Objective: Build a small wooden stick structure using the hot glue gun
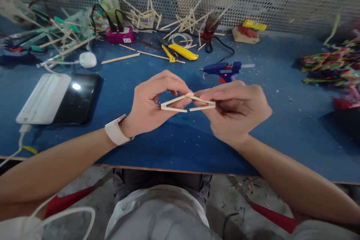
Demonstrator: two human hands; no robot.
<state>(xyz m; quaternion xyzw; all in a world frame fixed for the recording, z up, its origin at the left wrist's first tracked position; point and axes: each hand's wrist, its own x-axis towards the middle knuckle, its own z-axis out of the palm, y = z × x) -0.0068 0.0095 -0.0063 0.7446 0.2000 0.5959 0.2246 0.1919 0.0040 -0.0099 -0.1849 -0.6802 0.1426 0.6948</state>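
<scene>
Both hands hold a small frame of thin wooden sticks (174, 104) above the blue table (180, 146). My left hand (152, 103) pinches the frame's left part, thumb and fingers closed around the sticks. My right hand (234, 108) pinches the right part, its fingers pressed together at the top joint where the sticks meet. The lower sticks leave a small gap in the middle. A white band (116, 132) sits on my left wrist.
A blue glue gun (223, 70) lies just behind my hands. Further back are a yellow utility knife (182, 51), loose sticks (120, 58), stick structures (146, 17), a pink power strip (119, 34) and a phone on a white pad (56, 97) at left. Coloured scraps (329, 63) lie right.
</scene>
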